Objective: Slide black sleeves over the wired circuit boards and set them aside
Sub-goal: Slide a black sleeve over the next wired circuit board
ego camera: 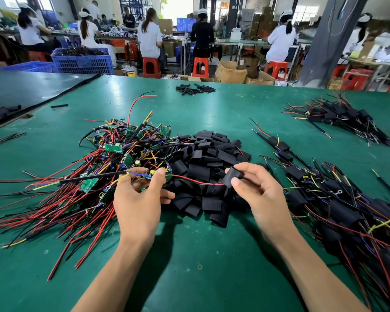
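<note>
Green surface [200,255], head view. Pinched wired circuit board [150,174] with left hand [140,206], black sleeve [233,175] with right hand [263,199]; fed red wire [189,179] toward sleeve, board not yet inside. Judged roughly half done: sleeved heap [338,199] at right, unsleeved pile [122,152] at left.

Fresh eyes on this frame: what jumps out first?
The red-and-black tangle of wired boards left of centre, against the heap of black sleeves mid-table. In front, the left hand pinches one board and the right hand a sleeve, a red wire stretched between them. Sleeved units pile up at right.
</note>
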A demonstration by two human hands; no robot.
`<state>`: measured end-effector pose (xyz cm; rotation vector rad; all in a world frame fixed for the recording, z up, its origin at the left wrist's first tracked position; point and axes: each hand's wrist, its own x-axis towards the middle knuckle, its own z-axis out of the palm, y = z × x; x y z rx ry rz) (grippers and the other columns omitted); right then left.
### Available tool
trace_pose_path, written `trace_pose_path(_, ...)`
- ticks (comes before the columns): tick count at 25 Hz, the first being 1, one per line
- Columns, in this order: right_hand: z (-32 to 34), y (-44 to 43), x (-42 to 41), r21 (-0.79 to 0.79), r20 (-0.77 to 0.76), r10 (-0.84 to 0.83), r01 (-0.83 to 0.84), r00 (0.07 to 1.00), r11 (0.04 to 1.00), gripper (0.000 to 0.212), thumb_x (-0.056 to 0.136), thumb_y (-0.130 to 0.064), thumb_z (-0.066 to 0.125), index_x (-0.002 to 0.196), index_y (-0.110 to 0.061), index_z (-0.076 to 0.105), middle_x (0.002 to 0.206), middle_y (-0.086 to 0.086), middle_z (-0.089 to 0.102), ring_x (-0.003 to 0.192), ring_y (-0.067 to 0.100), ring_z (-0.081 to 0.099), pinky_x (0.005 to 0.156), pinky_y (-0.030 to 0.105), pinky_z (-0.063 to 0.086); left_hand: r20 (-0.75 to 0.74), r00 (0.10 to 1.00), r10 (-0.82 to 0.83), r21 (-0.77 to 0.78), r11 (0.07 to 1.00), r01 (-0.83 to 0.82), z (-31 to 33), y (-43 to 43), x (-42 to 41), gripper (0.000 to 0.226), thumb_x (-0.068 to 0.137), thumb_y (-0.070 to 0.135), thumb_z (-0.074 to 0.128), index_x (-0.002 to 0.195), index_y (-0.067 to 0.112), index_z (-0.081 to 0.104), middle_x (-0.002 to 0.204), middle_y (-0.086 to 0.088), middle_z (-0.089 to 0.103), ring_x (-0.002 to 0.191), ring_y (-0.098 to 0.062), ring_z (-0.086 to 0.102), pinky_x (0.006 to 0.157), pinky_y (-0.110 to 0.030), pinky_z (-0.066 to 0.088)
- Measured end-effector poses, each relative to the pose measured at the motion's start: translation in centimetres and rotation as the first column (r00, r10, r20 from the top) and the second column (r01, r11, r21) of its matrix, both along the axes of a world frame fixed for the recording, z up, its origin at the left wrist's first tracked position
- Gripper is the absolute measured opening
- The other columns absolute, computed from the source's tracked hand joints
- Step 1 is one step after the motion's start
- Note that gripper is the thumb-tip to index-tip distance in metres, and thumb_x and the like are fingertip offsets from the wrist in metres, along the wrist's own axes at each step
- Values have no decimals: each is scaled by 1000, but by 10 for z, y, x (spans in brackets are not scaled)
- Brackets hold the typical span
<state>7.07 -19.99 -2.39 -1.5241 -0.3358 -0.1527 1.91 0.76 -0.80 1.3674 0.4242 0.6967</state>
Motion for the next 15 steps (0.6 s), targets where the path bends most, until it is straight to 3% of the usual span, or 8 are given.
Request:
trace_pose_path(3, -1, -2, 1, 16, -15, 7, -7, 1000, 1000, 26, 88, -9, 70, 107, -26, 70, 114, 0, 74, 108, 15, 66, 94, 23, 50, 4, 1000, 11, -9, 1000, -11, -1, 2, 1, 30, 90, 20, 73, 107, 6, 52, 82, -19, 72, 54, -30, 70, 48, -32, 56)
trace_pose_path(8, -2, 4, -2, 70, -76, 26, -20, 997, 997, 28, 89, -2, 70, 109, -22, 69, 114, 0, 74, 98, 7, 68, 92, 29, 53, 25, 1000, 5, -82, 997, -3, -4, 5, 2, 32, 91, 21, 72, 108, 3, 52, 79, -14, 73, 54, -30, 70, 47, -29, 54)
trace_pose_path(12, -3, 10, -4, 166, -123, 54, -33, 991, 986, 27, 88, 1, 69, 107, -18, 66, 113, 5, 75, 99, 17, 70, 91, 35, 57, 91, 996, -7, -171, 985, 23, -1, 6, 1, 21, 92, 19, 71, 99, 11, 52, 77, -10, 74, 52, -26, 68, 47, -28, 53)
trace_pose_path(15, -2, 16, -7, 266, -176, 81, -32, 981, 963, 27, 83, -1, 73, 105, -16, 65, 108, 11, 75, 97, 24, 71, 88, 34, 58, 110, 993, -51, -209, 975, 73, 2, 3, 0, 23, 93, 18, 70, 103, 6, 53, 76, -10, 73, 52, -24, 67, 47, -27, 52)
